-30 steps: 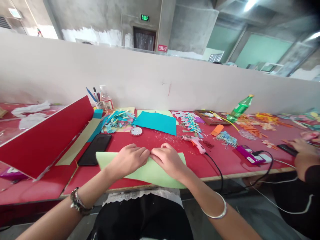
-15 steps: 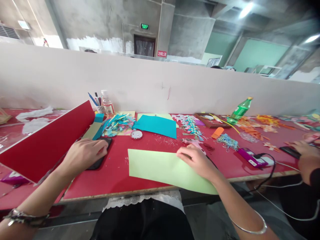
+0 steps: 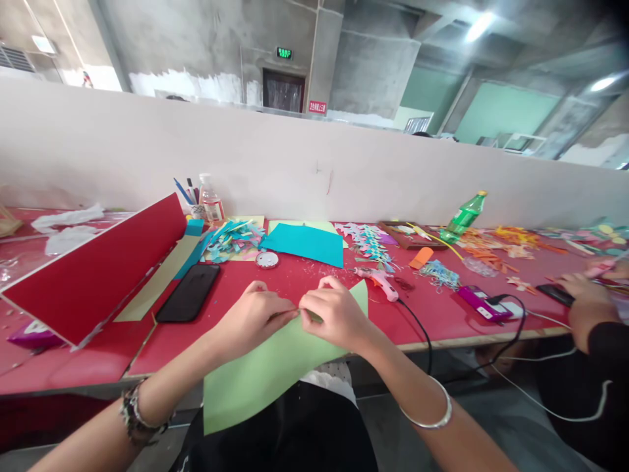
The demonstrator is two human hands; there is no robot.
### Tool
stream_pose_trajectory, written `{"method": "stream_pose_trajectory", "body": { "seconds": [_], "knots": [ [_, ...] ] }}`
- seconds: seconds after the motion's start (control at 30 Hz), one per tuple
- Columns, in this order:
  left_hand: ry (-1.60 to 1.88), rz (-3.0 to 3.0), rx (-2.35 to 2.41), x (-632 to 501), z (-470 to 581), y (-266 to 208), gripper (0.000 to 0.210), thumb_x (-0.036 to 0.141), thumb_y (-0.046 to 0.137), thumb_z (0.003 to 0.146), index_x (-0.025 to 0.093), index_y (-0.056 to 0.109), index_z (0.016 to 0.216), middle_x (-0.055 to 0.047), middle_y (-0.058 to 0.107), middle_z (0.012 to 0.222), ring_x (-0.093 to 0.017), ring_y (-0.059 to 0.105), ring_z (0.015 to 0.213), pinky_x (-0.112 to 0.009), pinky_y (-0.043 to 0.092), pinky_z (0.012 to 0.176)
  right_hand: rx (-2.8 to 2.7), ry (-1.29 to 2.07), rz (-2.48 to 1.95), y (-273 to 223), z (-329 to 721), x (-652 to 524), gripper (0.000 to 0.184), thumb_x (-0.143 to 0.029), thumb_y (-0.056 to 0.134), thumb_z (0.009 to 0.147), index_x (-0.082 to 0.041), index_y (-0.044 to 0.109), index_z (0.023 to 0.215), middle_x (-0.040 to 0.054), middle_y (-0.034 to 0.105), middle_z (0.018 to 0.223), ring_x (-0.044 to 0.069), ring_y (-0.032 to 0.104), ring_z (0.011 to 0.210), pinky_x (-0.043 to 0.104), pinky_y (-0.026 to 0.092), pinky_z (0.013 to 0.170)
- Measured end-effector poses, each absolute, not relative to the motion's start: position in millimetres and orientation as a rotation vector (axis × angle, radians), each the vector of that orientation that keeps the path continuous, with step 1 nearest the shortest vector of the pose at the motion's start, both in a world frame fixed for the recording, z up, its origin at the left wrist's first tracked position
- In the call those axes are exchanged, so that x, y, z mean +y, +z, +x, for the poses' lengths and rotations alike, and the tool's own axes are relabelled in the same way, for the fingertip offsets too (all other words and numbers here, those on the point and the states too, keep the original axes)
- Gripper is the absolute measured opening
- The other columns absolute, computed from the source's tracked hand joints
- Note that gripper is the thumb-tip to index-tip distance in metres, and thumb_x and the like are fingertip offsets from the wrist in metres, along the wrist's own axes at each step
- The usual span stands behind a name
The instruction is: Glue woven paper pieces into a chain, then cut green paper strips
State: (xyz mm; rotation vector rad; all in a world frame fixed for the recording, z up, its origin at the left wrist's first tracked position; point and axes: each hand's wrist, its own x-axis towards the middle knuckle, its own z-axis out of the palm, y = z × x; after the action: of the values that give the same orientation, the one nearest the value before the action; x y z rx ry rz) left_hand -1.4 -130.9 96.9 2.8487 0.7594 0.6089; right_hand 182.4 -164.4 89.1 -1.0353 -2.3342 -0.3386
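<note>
A pale green sheet of paper (image 3: 260,373) hangs slanted from the table edge down over my lap. My left hand (image 3: 255,319) is closed in a pinch on its upper edge. Right beside it, my right hand (image 3: 337,313) pinches the same edge, the fingertips of both hands almost meeting. One corner of the sheet sticks up behind my right hand. To the left of my hands lies a black phone (image 3: 189,294), and to the right a pink glue gun (image 3: 378,280) with a black cord.
A red board (image 3: 108,262) leans on the left beside a pale paper strip (image 3: 157,282). Behind lie cut paper strips (image 3: 233,239), a blue sheet (image 3: 304,244) and a round lid (image 3: 266,259). A green bottle (image 3: 464,216) and purple box (image 3: 484,305) are at right, near a co-worker's hand (image 3: 584,288).
My left hand has left the phone and moved right to the green sheet. The sheet has been lifted, turned and drawn toward me, with both hands now at its upper edge.
</note>
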Motion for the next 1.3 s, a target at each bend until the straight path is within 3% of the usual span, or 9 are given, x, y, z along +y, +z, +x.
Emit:
{"method": "stream_pose_trajectory", "body": {
  "seconds": [0.23, 0.43, 0.57, 0.63, 0.73, 0.93, 1.3],
  "knots": [
    [0.528, 2.735, 0.760, -119.4, -29.3, 92.4, 0.043, 0.032, 0.033, 0.090, 0.015, 0.052, 0.055, 0.003, 0.047, 0.049, -0.008, 0.038, 0.046, -0.021, 0.026, 0.048, -2.269, -0.472, -1.077, 70.4, 211.3, -156.6, 0.019, -0.007, 0.037, 0.070, -0.019, 0.045, 0.058, -0.0057, 0.050, 0.051, 0.008, 0.036, 0.049, 0.025, 0.031, 0.069],
    [0.498, 2.915, 0.783, -115.3, -57.2, 106.4, 0.036, 0.033, 0.035, 0.088, 0.018, 0.062, 0.070, 0.000, 0.060, 0.058, -0.010, 0.050, 0.051, -0.021, 0.033, 0.054, -2.081, -0.502, -1.299, 63.1, 267.2, -170.3, 0.021, -0.009, 0.039, 0.074, -0.019, 0.047, 0.058, -0.0030, 0.051, 0.053, 0.011, 0.042, 0.053, 0.027, 0.034, 0.066],
    [0.503, 2.999, 0.740, -120.4, -43.1, 112.3, 0.036, 0.034, 0.033, 0.089, 0.020, 0.064, 0.074, 0.001, 0.062, 0.059, -0.011, 0.052, 0.052, -0.023, 0.036, 0.064, -1.985, -0.360, -1.271, 77.5, 246.0, -182.6, 0.013, -0.018, 0.043, 0.081, -0.018, 0.056, 0.083, 0.0049, 0.060, 0.081, 0.016, 0.052, 0.081, 0.029, 0.038, 0.074],
    [0.509, 3.027, 0.675, -124.0, -32.8, 114.1, 0.036, 0.033, 0.033, 0.090, 0.021, 0.063, 0.075, 0.002, 0.063, 0.060, -0.010, 0.053, 0.053, -0.024, 0.036, 0.067, -2.165, -0.270, -1.235, 84.9, 222.4, -183.9, 0.021, -0.029, 0.051, 0.080, -0.018, 0.055, 0.098, 0.0073, 0.059, 0.097, 0.019, 0.051, 0.091, 0.031, 0.037, 0.080],
    [0.519, 3.104, 0.637, -130.8, -22.1, 115.3, 0.031, 0.029, 0.034, 0.090, 0.021, 0.061, 0.079, 0.002, 0.063, 0.065, -0.011, 0.053, 0.055, -0.025, 0.035, 0.065, -2.349, -0.156, -1.189, 88.7, 193.4, -179.2, 0.014, -0.022, 0.043, 0.086, -0.019, 0.057, 0.087, 0.0020, 0.063, 0.082, 0.013, 0.054, 0.077, 0.030, 0.035, 0.082],
    [0.530, 3.432, 0.735, -144.4, -7.9, 97.3, 0.021, 0.014, 0.038, 0.085, 0.018, 0.051, 0.069, 0.001, 0.055, 0.060, -0.015, 0.049, 0.054, -0.030, 0.033, 0.060, -2.372, -0.030, -1.219, 77.3, 172.4, -174.9, 0.025, -0.028, 0.041, 0.088, -0.017, 0.053, 0.068, 0.0000, 0.058, 0.062, 0.012, 0.049, 0.056, 0.025, 0.032, 0.058],
    [0.694, 3.608, 0.578, -125.5, -35.2, 74.1, 0.026, 0.013, 0.034, 0.086, 0.018, 0.042, 0.062, 0.003, 0.046, 0.050, -0.012, 0.039, 0.047, -0.029, 0.027, 0.054, -2.065, 0.647, -1.275, 66.4, 198.8, -187.2, 0.024, -0.030, 0.041, 0.087, -0.018, 0.051, 0.068, -0.0039, 0.049, 0.060, 0.008, 0.045, 0.055, 0.019, 0.029, 0.052]
  ]
}}
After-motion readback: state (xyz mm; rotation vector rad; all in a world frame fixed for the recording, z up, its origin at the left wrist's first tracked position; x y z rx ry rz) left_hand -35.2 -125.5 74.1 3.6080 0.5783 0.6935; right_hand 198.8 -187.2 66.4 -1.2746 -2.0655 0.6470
